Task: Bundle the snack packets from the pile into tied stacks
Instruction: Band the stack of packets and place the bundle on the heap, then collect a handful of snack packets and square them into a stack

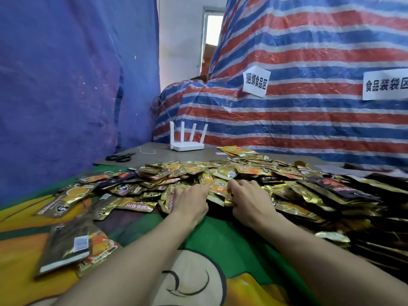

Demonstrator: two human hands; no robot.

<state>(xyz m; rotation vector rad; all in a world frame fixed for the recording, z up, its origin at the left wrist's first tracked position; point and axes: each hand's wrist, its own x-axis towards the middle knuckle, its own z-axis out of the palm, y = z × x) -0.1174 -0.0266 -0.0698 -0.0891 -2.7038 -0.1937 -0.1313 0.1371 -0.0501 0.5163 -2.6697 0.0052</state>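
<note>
A wide pile of gold, orange and black snack packets (231,173) covers the middle and right of the table. My left hand (191,200) lies palm down on the near edge of the pile, its fingers reaching among gold packets. My right hand (249,199) is just to its right, fingers curled into the packets, thumb and fingertips on an orange-gold packet (219,187). What lies under both palms is hidden. A flat stack of packets (70,246) lies at the near left, apart from both hands.
Black scissors (120,157) and a short piece of white string (147,151) lie at the far left of the table. A white router (187,140) stands at the back. A striped tarp wall (309,107) rises behind, and a green and orange cloth (212,244) covers the near table.
</note>
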